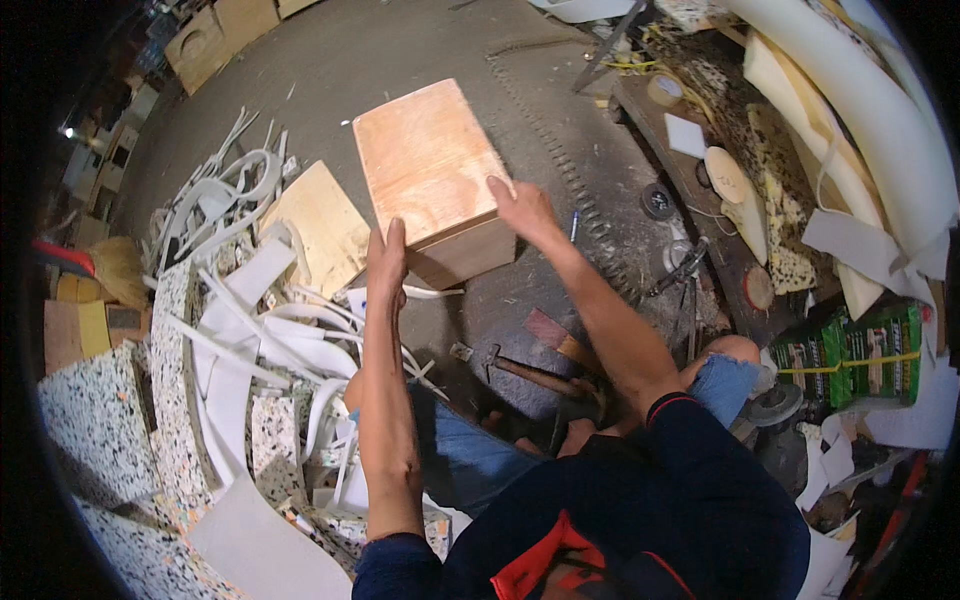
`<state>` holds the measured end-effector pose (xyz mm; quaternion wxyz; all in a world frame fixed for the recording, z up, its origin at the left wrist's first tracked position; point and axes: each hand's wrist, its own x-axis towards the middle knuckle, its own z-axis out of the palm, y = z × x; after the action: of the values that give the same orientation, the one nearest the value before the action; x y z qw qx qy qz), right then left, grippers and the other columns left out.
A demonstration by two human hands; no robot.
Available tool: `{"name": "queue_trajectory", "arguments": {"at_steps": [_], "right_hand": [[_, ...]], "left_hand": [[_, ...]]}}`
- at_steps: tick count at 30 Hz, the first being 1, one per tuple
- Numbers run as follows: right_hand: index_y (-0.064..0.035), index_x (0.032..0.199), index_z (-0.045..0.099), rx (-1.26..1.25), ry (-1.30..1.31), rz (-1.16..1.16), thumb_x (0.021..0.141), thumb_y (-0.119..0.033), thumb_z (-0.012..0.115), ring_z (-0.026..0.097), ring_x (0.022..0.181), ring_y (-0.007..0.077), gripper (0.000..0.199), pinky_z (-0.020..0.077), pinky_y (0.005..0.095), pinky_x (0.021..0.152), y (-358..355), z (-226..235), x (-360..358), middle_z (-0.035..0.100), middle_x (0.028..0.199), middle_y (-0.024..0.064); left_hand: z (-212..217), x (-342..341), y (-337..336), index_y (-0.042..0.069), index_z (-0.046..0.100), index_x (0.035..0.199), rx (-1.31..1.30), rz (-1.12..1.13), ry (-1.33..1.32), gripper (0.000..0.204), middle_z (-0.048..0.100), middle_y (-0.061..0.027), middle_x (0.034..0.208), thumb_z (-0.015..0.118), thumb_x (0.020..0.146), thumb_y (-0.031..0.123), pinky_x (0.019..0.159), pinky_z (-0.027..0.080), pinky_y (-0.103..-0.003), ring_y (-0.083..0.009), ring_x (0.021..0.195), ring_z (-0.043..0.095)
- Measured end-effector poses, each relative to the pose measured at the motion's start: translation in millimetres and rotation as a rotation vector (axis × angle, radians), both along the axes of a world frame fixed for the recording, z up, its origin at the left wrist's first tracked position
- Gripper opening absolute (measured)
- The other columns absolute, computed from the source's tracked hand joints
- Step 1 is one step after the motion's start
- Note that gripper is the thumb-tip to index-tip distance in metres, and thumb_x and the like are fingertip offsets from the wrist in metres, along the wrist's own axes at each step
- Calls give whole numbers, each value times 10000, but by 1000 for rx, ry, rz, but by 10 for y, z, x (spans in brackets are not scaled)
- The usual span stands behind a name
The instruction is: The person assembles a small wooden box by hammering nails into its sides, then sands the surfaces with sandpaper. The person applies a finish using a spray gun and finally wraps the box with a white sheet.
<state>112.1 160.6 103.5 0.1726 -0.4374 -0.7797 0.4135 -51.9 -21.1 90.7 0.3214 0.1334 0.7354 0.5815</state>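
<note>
A plywood box (428, 150) is held out in front of me, its pale top face turned up and a darker side facing me. My left hand (388, 258) grips the near left corner, thumb on top and fingers down the side. At the right edge, my right hand (524, 212) is closed on the box with its thumb resting on the top; its other fingers are partly hidden. Below the box, a hammer (535, 374) with a wooden handle lies on the floor near my legs. Left of the box lies a flat plywood panel (318, 228).
White foam offcuts (235, 340) and speckled foam slabs (95, 425) are heaped on my left. A low wooden bench (690, 170) with tape and scraps stands to the right, beside large foam rolls (860, 110). Green packages (850, 355) sit at the right. A broom (118, 268) is far left.
</note>
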Motion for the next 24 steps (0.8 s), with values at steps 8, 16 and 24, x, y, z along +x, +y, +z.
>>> {"name": "queue_trajectory", "arguments": {"at_steps": [8,16,24], "right_hand": [[102,1108,640,45,126,-3,1012,-453,431,597,1083,548,601,465,545,966,-154,-104,49,636,1090,383],[205,1371,382,-110,45,24,989,-409,471,615,1085,552,728,492,554,958,-734,75,632,582,1131,456],[152,1495,260,-5,325,-53,924,-326,646,557,1268,463,839,445,437,1069,-746,-26,526,501,1380,392]], "left_hand": [[-147,117,-78,-13,548,1337,102,83,113,524,606,-130,1210,500,1038,414,912,428,-370,-224,1065,541],[-257,-103,-94,172,608,1295,95,-74,16,543,645,-27,1166,527,968,598,841,420,-403,-184,1013,554],[-128,31,48,106,647,914,83,82,89,387,491,56,727,527,1014,460,558,301,-275,-84,636,394]]}}
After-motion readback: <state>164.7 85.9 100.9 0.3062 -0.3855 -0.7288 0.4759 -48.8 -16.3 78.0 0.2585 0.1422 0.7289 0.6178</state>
